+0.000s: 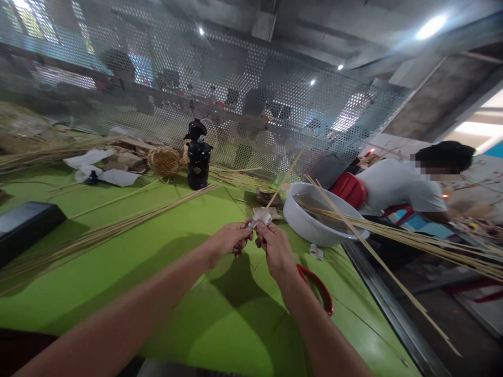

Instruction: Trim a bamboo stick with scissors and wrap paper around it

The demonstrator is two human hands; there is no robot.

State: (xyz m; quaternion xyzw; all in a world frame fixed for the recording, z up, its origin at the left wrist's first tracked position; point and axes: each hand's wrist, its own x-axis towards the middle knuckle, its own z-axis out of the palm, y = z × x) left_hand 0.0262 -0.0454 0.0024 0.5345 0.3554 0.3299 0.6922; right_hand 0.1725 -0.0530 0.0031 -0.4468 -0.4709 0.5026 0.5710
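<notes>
In front of me, over the green table, my two hands nearly meet. A small white crumpled piece [262, 214], paper or cloth, is between them, and a pale cane strip [285, 178] runs up and away to the right from it. My right hand [276, 247] is closed on the white piece, its thumb on top. My left hand [234, 238] is closed in a pinch at the piece's left edge, where the lower end of the strip comes out. The fingers partly hide both things. Red-handled tool [320, 288], its kind partly hidden, lies beside my right forearm.
A white basin [314, 222] of water holds long cane strips [412, 238] jutting past the table edge. More strips [129, 222] cross the green table [188, 314] at left, near a black bottle [198, 162], a woven basket [164, 161] and a dark box [27, 225]. A person [404, 183] sits at right.
</notes>
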